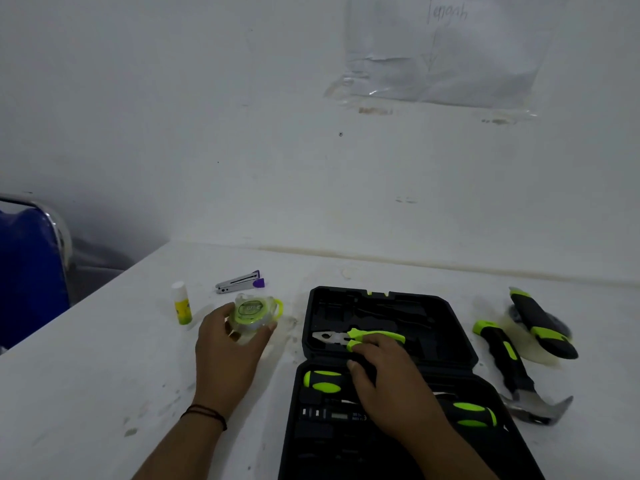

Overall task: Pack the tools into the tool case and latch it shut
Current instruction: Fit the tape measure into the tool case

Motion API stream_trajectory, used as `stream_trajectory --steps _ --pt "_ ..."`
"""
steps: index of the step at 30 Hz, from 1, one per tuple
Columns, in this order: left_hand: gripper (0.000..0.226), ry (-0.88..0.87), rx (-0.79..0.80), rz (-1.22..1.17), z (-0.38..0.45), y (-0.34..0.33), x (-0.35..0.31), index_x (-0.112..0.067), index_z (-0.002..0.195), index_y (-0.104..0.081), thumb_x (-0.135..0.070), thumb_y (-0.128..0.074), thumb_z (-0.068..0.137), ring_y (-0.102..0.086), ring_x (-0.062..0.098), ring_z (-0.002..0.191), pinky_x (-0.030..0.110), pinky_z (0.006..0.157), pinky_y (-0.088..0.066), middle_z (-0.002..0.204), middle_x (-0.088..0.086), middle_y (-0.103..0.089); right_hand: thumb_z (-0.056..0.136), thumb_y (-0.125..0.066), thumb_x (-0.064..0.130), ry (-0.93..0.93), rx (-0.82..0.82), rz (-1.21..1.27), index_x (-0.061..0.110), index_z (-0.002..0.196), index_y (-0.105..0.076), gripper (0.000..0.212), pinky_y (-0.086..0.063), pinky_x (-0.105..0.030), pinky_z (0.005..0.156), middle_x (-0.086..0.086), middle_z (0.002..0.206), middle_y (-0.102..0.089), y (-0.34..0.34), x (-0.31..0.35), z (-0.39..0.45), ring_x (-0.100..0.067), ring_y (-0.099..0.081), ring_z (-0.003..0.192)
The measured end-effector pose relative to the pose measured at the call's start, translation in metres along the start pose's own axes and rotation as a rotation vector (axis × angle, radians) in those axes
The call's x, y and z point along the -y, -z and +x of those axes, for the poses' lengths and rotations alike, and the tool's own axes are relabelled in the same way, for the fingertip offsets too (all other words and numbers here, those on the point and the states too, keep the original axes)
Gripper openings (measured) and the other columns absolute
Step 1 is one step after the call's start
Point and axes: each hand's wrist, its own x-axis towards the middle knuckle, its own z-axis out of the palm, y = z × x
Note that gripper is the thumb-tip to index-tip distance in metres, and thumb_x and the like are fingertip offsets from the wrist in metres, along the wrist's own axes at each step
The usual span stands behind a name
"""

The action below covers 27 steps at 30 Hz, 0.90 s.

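Note:
A black tool case (446,327) lies open on the white table, lid half at the back. Green-handled pliers (346,337) rest in the lid half, and my right hand (391,386) covers their handles, fingers pressing on them. Two green-and-black screwdriver handles (322,379) (474,412) sit in the near half. My left hand (228,351) wraps around a clear and green tape measure (252,313) on the table left of the case. A claw hammer (512,372) and a green-black utility knife (543,323) lie right of the case.
A glue stick (181,303) stands at the left and a purple-tipped stapler (240,282) lies behind the tape measure. A roll of clear tape (530,344) sits under the knife. A blue chair (27,271) is off the table's left edge. The wall is close behind.

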Motion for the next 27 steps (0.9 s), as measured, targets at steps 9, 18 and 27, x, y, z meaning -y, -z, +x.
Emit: stream_trajectory --steps 9,18,27 --pt "0.053 -0.011 0.046 -0.156 -0.009 -0.009 -0.011 -0.022 0.101 -0.055 -0.036 -0.082 0.058 -0.063 0.012 0.095 0.030 0.079 -0.050 0.102 -0.005 -0.064 0.089 -0.054 0.028 0.055 -0.063 0.074 0.017 0.107 -0.065 0.023 -0.020 0.002 0.086 0.009 0.106 -0.051 0.004 0.004 -0.001 -0.004 -0.045 0.103" --pt "0.069 -0.046 0.012 -0.189 -0.013 -0.016 -0.028 -0.031 0.124 -0.045 -0.031 -0.081 0.065 -0.057 0.011 0.109 0.031 0.092 -0.047 0.121 -0.009 -0.054 0.087 -0.056 0.031 -0.007 -0.112 0.263 0.022 0.106 -0.065 0.022 -0.030 0.002 0.084 0.014 0.102 -0.059 0.010 0.012 0.003 0.003 -0.051 0.100" --pt "0.074 -0.188 0.107 -0.107 -0.013 -0.052 -0.065 -0.022 0.131 -0.047 -0.037 -0.079 0.066 -0.047 0.001 0.110 0.016 0.093 -0.039 0.111 -0.021 -0.047 0.090 -0.049 0.039 -0.227 0.060 0.381 0.026 0.121 -0.052 0.033 -0.041 -0.014 0.069 0.010 0.101 -0.060 0.041 0.015 0.042 -0.001 -0.055 0.090"
